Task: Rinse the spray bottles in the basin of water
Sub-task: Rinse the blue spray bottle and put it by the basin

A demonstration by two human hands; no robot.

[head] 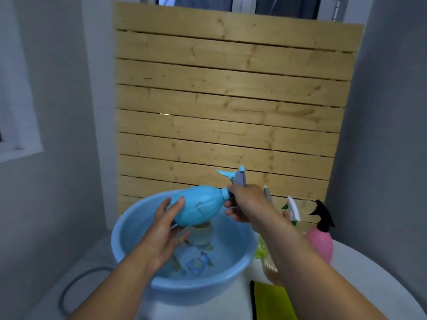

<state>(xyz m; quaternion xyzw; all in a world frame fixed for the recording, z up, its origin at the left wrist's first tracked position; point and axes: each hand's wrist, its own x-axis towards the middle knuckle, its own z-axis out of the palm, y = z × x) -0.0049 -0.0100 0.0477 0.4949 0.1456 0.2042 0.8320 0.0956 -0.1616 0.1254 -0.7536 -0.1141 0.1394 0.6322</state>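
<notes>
Head view: at lower centre of the frame, my right hand (245,204) grips the blue spray bottle (198,205) at its neck, held sideways above the basin (129,248). My left hand (166,229), fingers straight, steadies its body. Step: rinsing. Next, probably: dip it in the water

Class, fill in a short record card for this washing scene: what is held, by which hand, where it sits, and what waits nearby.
held item: blue spray bottle, lying sideways
right hand: grips the bottle's neck below the trigger head
left hand: fingers straight, touching the bottle's body
position: above the blue basin, not in the water
waiting: pink spray bottle with black head, right of the basin
</notes>
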